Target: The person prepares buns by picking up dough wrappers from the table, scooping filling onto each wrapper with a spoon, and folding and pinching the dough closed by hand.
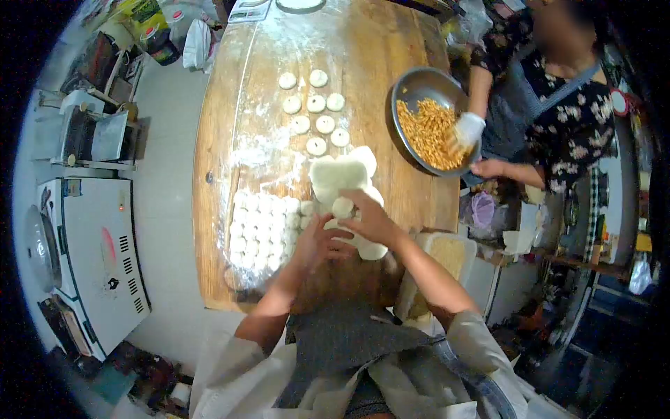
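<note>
A small round dough piece (343,207) sits at the fingertips of my right hand (373,222), which is curled around it. My left hand (319,244) is just to the left, fingers apart, with nothing visible in it. Under and beyond my hands lie flattened dough sheets (338,176), overlapping one another. To the left of my left hand, rows of small dough pieces (258,227) are packed close together. Farther up the table stand several round filled-looking buns (324,124), some with a dark spot on top.
The wooden table (391,42) is dusted with flour. At its right edge, a co-worker's gloved hand (466,133) is in a metal bowl (405,133) of orange-brown pieces. A plastic tub (447,255) stands beside my right forearm. A white appliance (98,258) is on the left.
</note>
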The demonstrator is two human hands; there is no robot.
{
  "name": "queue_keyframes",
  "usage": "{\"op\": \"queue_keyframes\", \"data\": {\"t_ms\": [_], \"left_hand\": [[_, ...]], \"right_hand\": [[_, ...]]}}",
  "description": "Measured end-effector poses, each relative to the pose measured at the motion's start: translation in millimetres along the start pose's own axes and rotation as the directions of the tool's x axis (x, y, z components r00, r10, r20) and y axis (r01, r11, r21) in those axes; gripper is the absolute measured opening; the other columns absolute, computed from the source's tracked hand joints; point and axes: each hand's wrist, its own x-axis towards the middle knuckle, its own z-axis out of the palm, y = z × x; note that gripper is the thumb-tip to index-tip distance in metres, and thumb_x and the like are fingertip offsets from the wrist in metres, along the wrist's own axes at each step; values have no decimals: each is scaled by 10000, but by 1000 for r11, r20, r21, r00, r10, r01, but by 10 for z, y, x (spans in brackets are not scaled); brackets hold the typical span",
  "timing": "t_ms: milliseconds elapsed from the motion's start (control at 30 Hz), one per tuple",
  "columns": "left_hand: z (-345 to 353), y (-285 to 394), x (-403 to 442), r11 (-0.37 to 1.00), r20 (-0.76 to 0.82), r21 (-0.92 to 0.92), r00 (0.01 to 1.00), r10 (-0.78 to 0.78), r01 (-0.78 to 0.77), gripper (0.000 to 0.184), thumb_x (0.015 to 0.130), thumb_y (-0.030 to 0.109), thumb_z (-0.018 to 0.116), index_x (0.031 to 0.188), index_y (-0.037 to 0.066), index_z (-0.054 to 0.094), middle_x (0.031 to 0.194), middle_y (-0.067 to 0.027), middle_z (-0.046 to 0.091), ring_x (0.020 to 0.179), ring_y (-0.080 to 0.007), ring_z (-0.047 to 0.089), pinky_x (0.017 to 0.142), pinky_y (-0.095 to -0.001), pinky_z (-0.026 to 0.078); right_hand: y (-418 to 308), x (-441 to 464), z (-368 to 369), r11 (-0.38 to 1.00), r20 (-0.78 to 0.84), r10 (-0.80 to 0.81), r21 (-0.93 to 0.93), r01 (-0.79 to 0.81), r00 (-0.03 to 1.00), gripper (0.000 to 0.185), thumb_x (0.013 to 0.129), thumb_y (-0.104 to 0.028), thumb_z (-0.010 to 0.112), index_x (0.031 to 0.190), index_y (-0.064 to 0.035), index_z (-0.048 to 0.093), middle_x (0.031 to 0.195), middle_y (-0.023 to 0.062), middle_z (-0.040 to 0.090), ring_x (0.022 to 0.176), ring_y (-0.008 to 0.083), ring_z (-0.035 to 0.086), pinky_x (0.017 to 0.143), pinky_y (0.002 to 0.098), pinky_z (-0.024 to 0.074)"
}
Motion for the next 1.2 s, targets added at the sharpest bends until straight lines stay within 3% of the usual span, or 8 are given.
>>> {"op": "queue_keyframes", "data": {"t_ms": [100, 400, 667, 733, 867, 1000, 1100, 1200], "left_hand": [[-294, 59, 21, 997, 30, -17, 997, 74, -74, 690, 955, 581, 277, 1403, 56, 273, 1116, -250, 569, 913, -388, 628, 815, -483, 519], [-763, 24, -28, 985, -175, -40, 971, 161, -170, 645, 939, 528, 396, 1316, 5, 377, 1022, -193, 623, 855, -280, 649, 756, -387, 529], [-826, 23, -17, 949, -168, -18, 937, 306, -314, 589, 927, 481, 473, 1267, 2, 435, 1048, -162, 620, 883, -243, 642, 779, -369, 516], [-816, 87, -8, 953, -166, 25, 939, 302, -302, 533, 932, 424, 485, 1251, -2, 459, 1048, -152, 620, 881, -229, 639, 781, -359, 515], [-646, 331, 29, 901, -198, 315, 909, 368, -296, 365, 932, 232, 509, 1198, -16, 529, 1046, -127, 621, 880, -193, 626, 784, -325, 511], [-572, 379, 228, 860, -108, 396, 914, 392, -322, 352, 904, 162, 545, 1205, -21, 549, 1022, -93, 633, 873, -176, 621, 793, -304, 503], [-506, 358, 444, 762, -55, 573, 914, 403, -302, 354, 887, 163, 568, 1199, -4, 569, 1006, -99, 642, 851, -175, 626, 781, -294, 501], [-525, 360, 853, 526, 15, 799, 884, 467, -291, 325, 877, 167, 579, 1166, 21, 604, 987, -122, 656, 837, -171, 630, 751, -295, 503]], "right_hand": [[371, 792, -50, 990, -126, 31, -131, -47, 992, 561, 738, -195, 756, 1230, -35, 538, 1165, 162, 581, 1036, 274, 586, 880, 344, 472], [965, 2872, -589, 931, -419, -78, -355, -84, 905, 515, 734, -197, 721, 1188, -18, 556, 1095, 243, 606, 996, 397, 586, 872, 432, 470], [1357, 3431, -495, 850, -348, -193, -526, -21, 918, 535, 722, -272, 743, 1137, 6, 551, 1111, 250, 585, 1034, 429, 555, 879, 471, 453], [1311, 3314, -535, 829, -329, -164, -557, -51, 930, 619, 792, -295, 689, 1300, -27, 460, 1164, 252, 571, 1096, 384, 542, 937, 422, 433], [1170, 2760, -635, 785, -362, -183, -613, -86, 914, 521, 826, -271, 651, 1254, -14, 500, 1156, 258, 571, 1083, 381, 549, 922, 438, 434], [661, 1673, -620, 922, -366, -80, -381, -72, 927, 246, 908, -79, 472, 1113, 3, 581, 834, 156, 659, 725, 280, 643, 694, 337, 510], [521, 705, -626, 941, -354, -15, -322, -107, 935, 256, 910, -56, 433, 1119, -10, 574, 745, 120, 593, 708, 229, 595, 669, 345, 480], [386, -289, -640, 948, -400, 205, -146, -282, 893, 229, 885, -38, 465, 1076, -18, 589, 934, 204, 631, 849, 365, 625, 792, 405, 489]]}}
